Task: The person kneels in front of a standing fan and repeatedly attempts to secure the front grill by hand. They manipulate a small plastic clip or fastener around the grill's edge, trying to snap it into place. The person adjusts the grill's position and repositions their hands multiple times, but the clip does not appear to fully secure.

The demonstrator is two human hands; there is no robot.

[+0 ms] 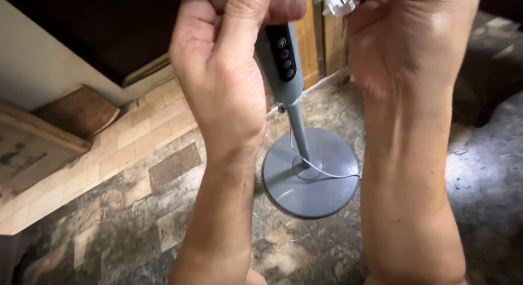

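Ok, far left: brown wooden boards (pixel 65 119) lean by the pale wall, above a tan brick-pattern floor strip (pixel 136 127). Left hand (pixel 229 62) is raised and curled into a fist near the top of the grey plastic fan stand column (pixel 283 62); what it clamps is cut off by the frame edge, can't tell. Column carries a dark panel of round buttons (pixel 284 51) and drops to a round grey base disc (pixel 310 173) on the mottled stone floor, thin white cord (pixel 327 173) trailing across the disc. Right hand (pixel 408 40) is closed, pinching a small white plastic connector (pixel 338 2) just right of the column.
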